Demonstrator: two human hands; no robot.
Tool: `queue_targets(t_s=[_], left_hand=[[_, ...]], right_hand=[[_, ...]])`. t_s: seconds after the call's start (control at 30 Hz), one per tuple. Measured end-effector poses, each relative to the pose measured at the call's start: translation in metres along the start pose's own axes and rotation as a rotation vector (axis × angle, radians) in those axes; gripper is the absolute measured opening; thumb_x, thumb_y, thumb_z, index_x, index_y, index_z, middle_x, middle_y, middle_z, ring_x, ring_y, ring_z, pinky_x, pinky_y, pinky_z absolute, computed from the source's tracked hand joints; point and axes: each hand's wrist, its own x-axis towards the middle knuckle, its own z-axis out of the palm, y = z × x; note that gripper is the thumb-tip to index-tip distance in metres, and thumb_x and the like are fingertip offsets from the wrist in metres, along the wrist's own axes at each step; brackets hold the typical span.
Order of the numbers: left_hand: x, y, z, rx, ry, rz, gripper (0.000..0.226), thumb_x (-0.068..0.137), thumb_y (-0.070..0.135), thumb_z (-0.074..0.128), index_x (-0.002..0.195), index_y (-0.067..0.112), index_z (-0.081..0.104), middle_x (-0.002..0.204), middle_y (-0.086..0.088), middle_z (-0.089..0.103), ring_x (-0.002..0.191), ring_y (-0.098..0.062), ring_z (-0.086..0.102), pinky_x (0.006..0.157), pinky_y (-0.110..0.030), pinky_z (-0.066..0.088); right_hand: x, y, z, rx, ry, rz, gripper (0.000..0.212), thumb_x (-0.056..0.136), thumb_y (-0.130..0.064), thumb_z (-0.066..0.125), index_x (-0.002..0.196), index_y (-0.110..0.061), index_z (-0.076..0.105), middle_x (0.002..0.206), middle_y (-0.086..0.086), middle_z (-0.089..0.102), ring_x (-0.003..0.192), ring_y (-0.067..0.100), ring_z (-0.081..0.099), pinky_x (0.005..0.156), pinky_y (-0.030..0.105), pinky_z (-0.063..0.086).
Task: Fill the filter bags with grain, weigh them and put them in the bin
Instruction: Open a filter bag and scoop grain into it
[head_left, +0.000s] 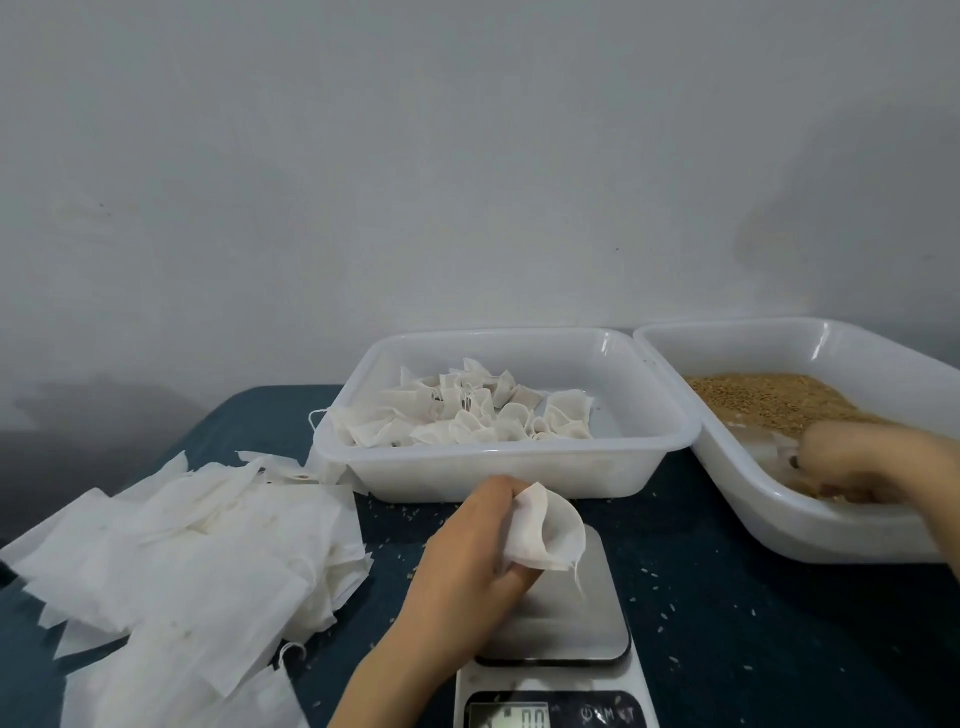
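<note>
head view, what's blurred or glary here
Head view: the right hand in the grain bin is smeared by motion; the left hand and its filter bag are sharp; glare streaks mark the far right corners of that bin and the bin of filled bags; the scale display is partly washed out.

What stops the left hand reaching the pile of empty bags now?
Probably reachable, yes: the pile lies uncovered just beside the left hand, nothing between. But that hand grips an open bag over the scale, so its fingers are not free.

Head camera looks down, close over table.
</note>
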Motion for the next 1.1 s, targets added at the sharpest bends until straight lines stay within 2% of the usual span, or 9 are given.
queue_targets(t_s=[0.13,0.3,0.37,0.57,0.73,0.87,0.97,1.07,1.1], left_hand=[[0.001,-0.001,0.000,0.007,0.005,0.019,0.025,0.083,0.041,0.057,0.096,0.055,0.040,0.098,0.025,0.055,0.088,0.000,0.055,0.066,-0.018,0.036],[0.001,0.001,0.003,-0.039,-0.006,0.023,0.020,0.079,0.051,0.052,0.096,0.055,0.042,0.098,0.025,0.057,0.083,0.001,0.056,0.061,-0.019,0.038],[0.001,0.002,0.004,-0.056,-0.011,0.019,0.020,0.078,0.053,0.051,0.097,0.055,0.044,0.097,0.025,0.058,0.080,0.001,0.057,0.059,-0.019,0.040],[0.003,0.001,0.001,-0.045,0.017,0.017,0.016,0.079,0.055,0.052,0.093,0.056,0.043,0.095,0.025,0.059,0.084,0.001,0.057,0.063,-0.015,0.039],[0.003,0.002,-0.001,-0.070,0.034,0.000,0.017,0.079,0.053,0.054,0.093,0.056,0.045,0.092,0.024,0.062,0.079,-0.002,0.059,0.064,-0.013,0.043],[0.004,0.005,0.000,-0.158,0.037,-0.048,0.022,0.075,0.051,0.057,0.095,0.049,0.049,0.089,0.019,0.066,0.076,-0.006,0.062,0.061,-0.013,0.045],[0.003,0.004,-0.001,-0.211,0.037,-0.077,0.026,0.073,0.051,0.057,0.096,0.041,0.053,0.087,0.012,0.068,0.078,-0.012,0.064,0.065,-0.023,0.050],[0.003,0.003,-0.003,-0.215,0.037,-0.107,0.026,0.072,0.051,0.057,0.096,0.039,0.056,0.084,0.009,0.068,0.075,-0.013,0.064,0.066,-0.029,0.051],[0.003,0.003,-0.004,-0.208,0.035,-0.115,0.027,0.072,0.050,0.058,0.096,0.039,0.056,0.084,0.010,0.068,0.075,-0.012,0.064,0.066,-0.029,0.050]], right_hand=[[0.006,0.008,-0.006,0.078,-0.134,-0.066,0.045,0.103,-0.017,0.036,0.063,-0.008,0.055,0.038,0.000,0.050,0.029,0.015,0.040,0.041,0.022,0.033],[0.003,0.009,-0.004,0.122,-0.119,-0.102,0.045,0.104,-0.023,0.039,0.067,-0.009,0.061,0.049,0.001,0.059,0.039,0.014,0.049,0.047,0.024,0.040],[0.003,0.008,0.000,0.231,-0.107,-0.095,0.040,0.104,-0.024,0.040,0.073,-0.008,0.059,0.061,0.005,0.060,0.047,0.016,0.050,0.047,0.024,0.039],[0.008,0.007,0.013,0.490,-0.086,-0.068,0.042,0.100,-0.040,0.051,0.078,-0.005,0.059,0.064,0.008,0.059,0.054,0.020,0.052,0.056,0.029,0.040],[0.008,0.011,0.015,0.702,0.058,-0.058,0.037,0.097,-0.035,0.058,0.084,-0.001,0.062,0.043,0.000,0.054,0.037,0.014,0.045,0.042,0.023,0.037],[-0.001,0.013,0.011,0.892,0.146,-0.202,0.019,0.099,-0.030,0.054,0.093,-0.012,0.057,0.076,0.005,0.060,0.054,0.016,0.049,0.047,0.028,0.039],[-0.017,0.012,0.006,0.818,0.261,-0.365,0.005,0.098,-0.032,0.055,0.094,-0.031,0.057,0.091,-0.001,0.067,0.068,0.018,0.061,0.057,0.030,0.045],[-0.037,0.011,0.001,0.694,0.293,-0.512,0.009,0.092,-0.050,0.050,0.097,-0.047,0.057,0.098,-0.013,0.067,0.082,0.011,0.065,0.067,0.034,0.051],[-0.044,0.009,-0.001,0.671,0.283,-0.561,0.022,0.084,-0.061,0.048,0.101,-0.049,0.057,0.102,-0.017,0.067,0.088,0.008,0.065,0.073,0.036,0.052]])
